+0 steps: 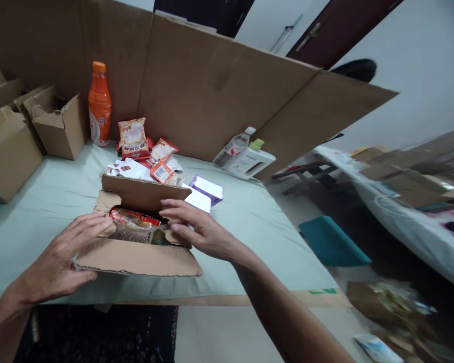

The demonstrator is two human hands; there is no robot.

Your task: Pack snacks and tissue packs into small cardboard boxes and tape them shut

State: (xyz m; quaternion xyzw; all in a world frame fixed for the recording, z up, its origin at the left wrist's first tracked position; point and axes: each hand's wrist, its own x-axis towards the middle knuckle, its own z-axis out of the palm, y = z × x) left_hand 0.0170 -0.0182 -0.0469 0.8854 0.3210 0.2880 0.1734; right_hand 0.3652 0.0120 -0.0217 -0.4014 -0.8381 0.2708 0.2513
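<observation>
A small cardboard box (139, 258) stands near the table's front edge, with its front and back flaps up and its end flaps leaning inward. Inside lie packaged goods (136, 222), one red and clear, another brownish with printed text; their kinds are unclear. My left hand (70, 252) grips the box's left end, straight fingers over the end flap and thumb beside the front flap. At the opposite end, my right hand (199, 227) has its fingers by the back flap and its thumb on the right end flap, holding the box there.
Behind the box lie red snack packets (133, 138) and purple-white boxes (208, 189). An orange bottle (99, 106) stands near open cartons (11, 146) on the left. A clear bottle (234, 146) and a white jug (249, 161) lean against the cardboard screen (212, 85). A teal stool (333, 242) is at right.
</observation>
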